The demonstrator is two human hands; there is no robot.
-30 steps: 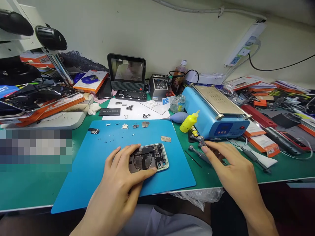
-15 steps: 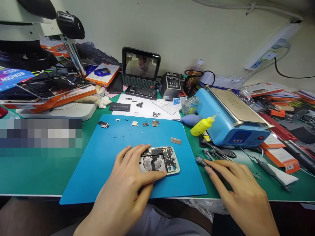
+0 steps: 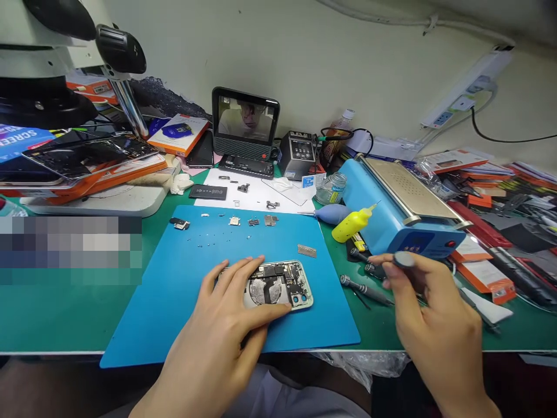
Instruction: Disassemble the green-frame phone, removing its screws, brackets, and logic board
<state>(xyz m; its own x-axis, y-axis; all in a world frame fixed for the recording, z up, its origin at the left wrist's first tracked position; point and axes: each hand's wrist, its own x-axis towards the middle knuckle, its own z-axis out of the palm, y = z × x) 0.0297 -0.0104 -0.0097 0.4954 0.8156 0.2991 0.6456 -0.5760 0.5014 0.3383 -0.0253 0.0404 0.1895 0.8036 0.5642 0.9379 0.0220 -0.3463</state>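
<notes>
My left hand (image 3: pixel 226 313) grips an opened phone (image 3: pixel 300 278) on the blue mat (image 3: pixel 174 313), fingers across its far edge and the thumb along its near edge. The phone's circuit board and round coil show, while its left end is under my hand. Above the bench to the right, my right hand (image 3: pixel 435 313) is closed on a screwdriver, its round grey cap (image 3: pixel 404 259) turned towards me and its shaft mostly hidden. Another screwdriver (image 3: pixel 365 290) lies below the fingers. Small metal parts (image 3: pixel 253 222) and tiny screws are spread over the far half of the mat.
A yellow needle bottle (image 3: pixel 352 225) and a blue air blower (image 3: pixel 331 214) lie right of the mat, beside a blue heating plate machine (image 3: pixel 391 203). A black battery (image 3: pixel 208 192) rests behind the mat. A microscope (image 3: pixel 47 64) overhangs the left side.
My right hand has left the screwdriver nearest the mat, and is now raised, pinching another one. My left hand stays on the phone. The view has shifted slightly.
</notes>
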